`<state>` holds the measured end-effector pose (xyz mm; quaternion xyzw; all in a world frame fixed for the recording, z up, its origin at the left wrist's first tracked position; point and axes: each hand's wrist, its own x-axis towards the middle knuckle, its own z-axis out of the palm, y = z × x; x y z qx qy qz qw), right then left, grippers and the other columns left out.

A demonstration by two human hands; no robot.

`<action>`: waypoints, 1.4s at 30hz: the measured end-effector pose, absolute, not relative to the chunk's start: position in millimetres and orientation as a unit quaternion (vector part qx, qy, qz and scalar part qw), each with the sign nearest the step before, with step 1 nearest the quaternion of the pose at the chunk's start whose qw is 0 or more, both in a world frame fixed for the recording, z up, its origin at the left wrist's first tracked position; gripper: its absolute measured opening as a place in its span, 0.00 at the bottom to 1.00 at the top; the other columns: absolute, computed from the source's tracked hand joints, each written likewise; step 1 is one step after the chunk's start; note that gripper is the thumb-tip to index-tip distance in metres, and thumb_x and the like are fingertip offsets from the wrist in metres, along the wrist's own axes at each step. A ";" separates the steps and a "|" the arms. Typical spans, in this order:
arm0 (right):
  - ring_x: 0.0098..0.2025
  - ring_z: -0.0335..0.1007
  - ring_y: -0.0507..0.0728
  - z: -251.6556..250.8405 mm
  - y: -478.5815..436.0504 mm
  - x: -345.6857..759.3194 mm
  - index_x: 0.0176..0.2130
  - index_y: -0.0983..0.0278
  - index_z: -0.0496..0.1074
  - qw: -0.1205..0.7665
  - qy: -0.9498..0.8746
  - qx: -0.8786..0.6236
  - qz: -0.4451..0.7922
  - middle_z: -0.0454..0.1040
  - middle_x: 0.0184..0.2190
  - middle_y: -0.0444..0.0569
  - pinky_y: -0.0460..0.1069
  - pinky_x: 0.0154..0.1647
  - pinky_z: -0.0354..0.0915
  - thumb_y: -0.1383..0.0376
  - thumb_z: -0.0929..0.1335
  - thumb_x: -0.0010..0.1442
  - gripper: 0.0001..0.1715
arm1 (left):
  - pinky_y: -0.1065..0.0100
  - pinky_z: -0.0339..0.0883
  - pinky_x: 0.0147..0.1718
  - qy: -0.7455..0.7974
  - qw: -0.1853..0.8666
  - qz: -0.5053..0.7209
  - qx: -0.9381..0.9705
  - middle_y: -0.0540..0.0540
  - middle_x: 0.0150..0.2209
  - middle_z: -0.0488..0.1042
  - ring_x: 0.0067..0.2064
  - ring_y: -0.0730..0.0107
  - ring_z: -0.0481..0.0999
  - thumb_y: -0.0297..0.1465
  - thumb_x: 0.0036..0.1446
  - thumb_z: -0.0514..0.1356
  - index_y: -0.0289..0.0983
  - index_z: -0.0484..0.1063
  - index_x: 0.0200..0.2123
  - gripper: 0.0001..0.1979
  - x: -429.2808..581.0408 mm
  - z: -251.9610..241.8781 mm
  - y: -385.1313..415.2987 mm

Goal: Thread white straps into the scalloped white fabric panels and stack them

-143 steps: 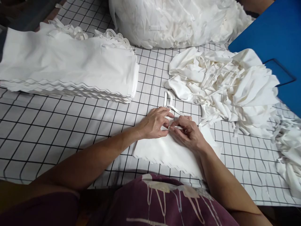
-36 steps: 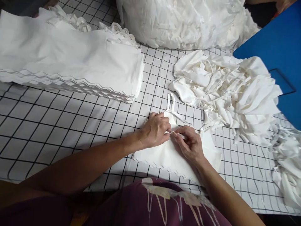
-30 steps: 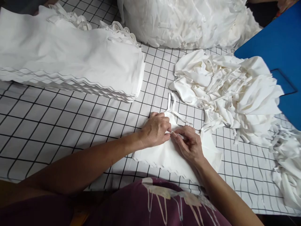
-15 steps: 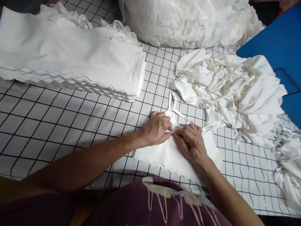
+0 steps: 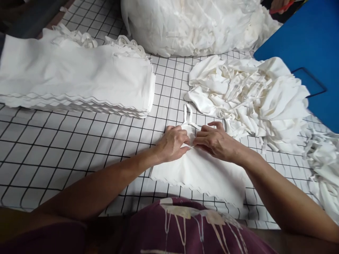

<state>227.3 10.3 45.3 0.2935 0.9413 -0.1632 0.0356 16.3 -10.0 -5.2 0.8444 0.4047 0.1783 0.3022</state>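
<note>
A white strappy camisole top (image 5: 201, 176) lies on the gridded tablecloth in front of me, its wavy hem towards my body. Thin straps (image 5: 187, 113) stick out beyond its upper edge. At the middle of the neckline, my left hand (image 5: 173, 144) pinches the fabric between thumb and fingers. Just to its right, my right hand (image 5: 212, 139) has its thumb and fingers closed on the same edge, with the index finger raised. The small spot between the fingertips is mostly hidden.
A neat stack of white tops (image 5: 79, 74) lies at the left. Beyond my hands are a loose heap of white garments (image 5: 254, 95) and a full clear plastic bag (image 5: 190, 28). A blue panel (image 5: 299, 46) stands at the upper right, and another white pile (image 5: 324, 165) at the right edge.
My right hand has turned, its forearm swinging outward to the right and its index finger lifting. My left hand stays at the neckline. The view has shifted slightly.
</note>
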 end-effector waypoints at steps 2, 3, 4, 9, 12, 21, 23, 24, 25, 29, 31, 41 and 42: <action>0.36 0.63 0.56 45.4 15.8 227.1 0.37 0.59 0.75 0.035 0.944 0.283 -0.165 0.75 0.29 0.45 0.58 0.49 0.48 0.68 0.63 0.68 0.12 | 0.60 0.57 0.44 0.407 0.305 0.179 0.842 0.48 0.34 0.76 0.43 0.62 0.71 0.32 0.57 0.66 0.35 0.77 0.34 0.05 15.8 -6.1 -10.0; 0.36 0.63 0.56 45.3 18.1 226.6 0.36 0.59 0.75 0.033 0.946 0.279 -0.164 0.75 0.29 0.45 0.57 0.49 0.48 0.67 0.63 0.68 0.12 | 0.59 0.57 0.44 0.406 0.306 0.181 0.841 0.48 0.34 0.76 0.43 0.62 0.71 0.32 0.57 0.66 0.36 0.77 0.34 0.06 15.6 -6.4 -10.0; 0.36 0.62 0.56 45.1 20.1 225.8 0.35 0.60 0.74 0.030 0.947 0.277 -0.163 0.75 0.29 0.45 0.57 0.48 0.48 0.67 0.64 0.68 0.12 | 0.59 0.57 0.45 0.405 0.309 0.183 0.841 0.48 0.34 0.77 0.43 0.62 0.71 0.33 0.56 0.67 0.36 0.77 0.35 0.06 15.5 -6.5 -10.0; 0.35 0.61 0.56 46.0 27.7 221.1 0.33 0.60 0.73 -0.001 0.946 0.274 -0.171 0.74 0.29 0.45 0.57 0.46 0.50 0.66 0.64 0.67 0.11 | 0.57 0.57 0.48 0.408 0.318 0.184 0.836 0.48 0.39 0.78 0.44 0.63 0.70 0.34 0.58 0.66 0.36 0.77 0.37 0.07 15.4 -4.4 -9.7; 0.34 0.61 0.55 48.8 31.4 220.7 0.31 0.60 0.73 -0.014 0.944 0.258 -0.203 0.73 0.27 0.43 0.57 0.46 0.50 0.67 0.64 0.66 0.11 | 0.56 0.57 0.49 0.408 0.324 0.171 0.836 0.48 0.39 0.78 0.44 0.63 0.69 0.32 0.60 0.64 0.37 0.78 0.37 0.05 15.5 -0.2 -8.9; 0.35 0.63 0.55 52.5 43.8 228.9 0.31 0.59 0.75 -0.007 0.947 0.230 -0.226 0.74 0.24 0.42 0.56 0.45 0.49 0.71 0.66 0.61 0.11 | 0.57 0.57 0.49 0.399 0.333 0.157 0.839 0.49 0.38 0.77 0.44 0.64 0.68 0.33 0.60 0.63 0.37 0.76 0.35 0.05 14.1 4.5 -7.1; 0.36 0.64 0.56 55.5 51.4 231.8 0.34 0.59 0.76 -0.022 0.945 0.251 -0.209 0.75 0.26 0.44 0.55 0.45 0.49 0.71 0.68 0.59 0.08 | 0.58 0.57 0.48 0.394 0.316 0.161 0.848 0.49 0.37 0.77 0.43 0.65 0.68 0.33 0.59 0.63 0.37 0.74 0.34 0.06 13.0 2.5 -8.3; 0.37 0.64 0.57 57.4 56.4 232.6 0.35 0.60 0.76 -0.036 0.944 0.266 -0.193 0.76 0.28 0.45 0.55 0.45 0.49 0.72 0.68 0.58 0.08 | 0.58 0.57 0.48 0.391 0.306 0.163 0.853 0.49 0.36 0.76 0.42 0.65 0.68 0.34 0.59 0.64 0.37 0.74 0.34 0.06 12.5 1.6 -9.1; 0.38 0.64 0.57 59.3 62.3 232.7 0.36 0.61 0.76 -0.055 0.942 0.282 -0.173 0.77 0.30 0.46 0.55 0.45 0.49 0.72 0.69 0.57 0.08 | 0.58 0.58 0.48 0.387 0.296 0.165 0.858 0.49 0.36 0.76 0.42 0.65 0.68 0.35 0.59 0.64 0.37 0.73 0.34 0.07 12.0 0.8 -10.0; 0.41 0.63 0.58 62.9 91.2 225.1 0.37 0.62 0.75 -0.170 0.922 0.335 -0.093 0.77 0.33 0.47 0.55 0.45 0.48 0.68 0.69 0.61 0.03 | 0.60 0.60 0.45 0.381 0.254 0.166 0.873 0.48 0.36 0.75 0.41 0.65 0.68 0.37 0.60 0.63 0.37 0.71 0.35 0.09 12.0 -0.6 -13.0; 0.40 0.64 0.57 60.3 106.3 218.4 0.37 0.62 0.74 -0.224 0.902 0.358 -0.084 0.75 0.34 0.48 0.53 0.43 0.50 0.63 0.70 0.62 0.04 | 0.59 0.61 0.44 0.380 0.240 0.167 0.878 0.47 0.36 0.74 0.40 0.65 0.68 0.37 0.60 0.62 0.37 0.70 0.35 0.09 13.0 -0.5 -14.6; 0.27 0.61 0.51 22.9 129.3 194.1 0.28 0.64 0.68 -0.248 0.814 0.482 -0.210 0.71 0.25 0.43 0.48 0.29 0.54 0.67 0.72 0.55 0.09 | 0.46 0.59 0.63 0.391 0.070 0.178 0.900 0.34 0.64 0.62 0.68 0.47 0.58 0.38 0.64 0.58 0.36 0.54 0.66 0.31 11.8 -2.4 -51.2; 0.27 0.62 0.51 18.4 129.0 192.8 0.29 0.65 0.69 -0.241 0.814 0.485 -0.211 0.71 0.25 0.44 0.48 0.29 0.54 0.70 0.71 0.55 0.06 | 0.46 0.57 0.64 0.367 0.066 0.152 0.915 0.35 0.66 0.60 0.70 0.47 0.54 0.39 0.65 0.57 0.36 0.54 0.67 0.30 10.5 -2.9 -55.2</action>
